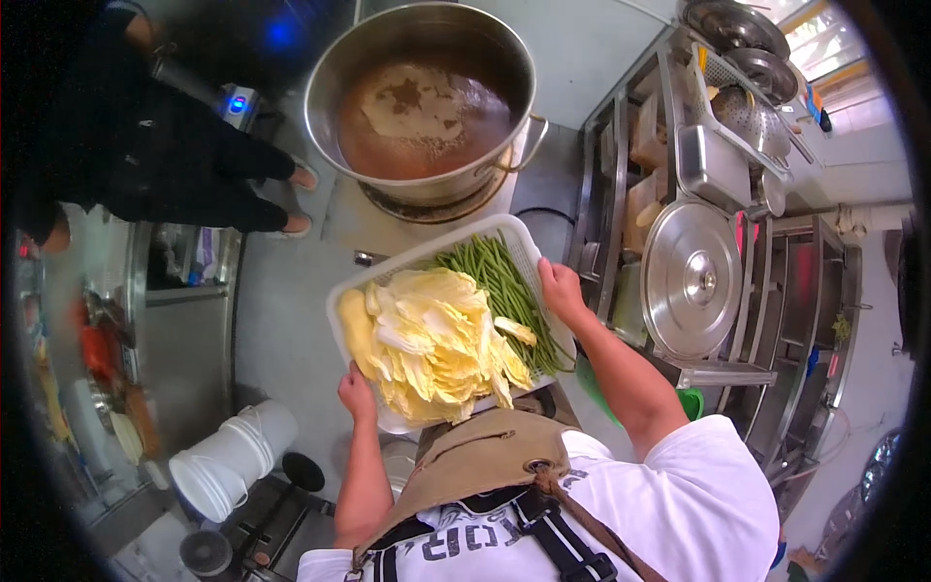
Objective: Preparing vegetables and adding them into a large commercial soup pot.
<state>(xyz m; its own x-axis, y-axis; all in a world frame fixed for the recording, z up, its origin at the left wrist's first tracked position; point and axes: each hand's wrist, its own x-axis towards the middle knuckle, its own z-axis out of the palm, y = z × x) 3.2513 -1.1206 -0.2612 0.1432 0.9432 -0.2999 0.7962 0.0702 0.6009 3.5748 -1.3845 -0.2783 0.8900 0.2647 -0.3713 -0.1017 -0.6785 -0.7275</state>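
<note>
A white perforated plastic basket (342,284) is held in front of my apron. Napa cabbage leaves (433,327) are heaped in it, with long green beans (502,291) along the right side and a pale yellow, long vegetable (354,324) at the left. My left hand (356,393) grips the basket's lower left rim. On the upper right rim, my right hand (560,287) is closed, its thumb on top. Beyond the basket, a large metal pot (422,178) stands on a round burner and holds brown liquid with foam on its surface.
At the upper left stands another person in dark clothes (182,145). A metal rack (618,145) at right holds trays, a colander (749,120) and containers; a large metal lid (692,280) leans there. White buckets (233,458) are at lower left, beside a steel counter (185,342).
</note>
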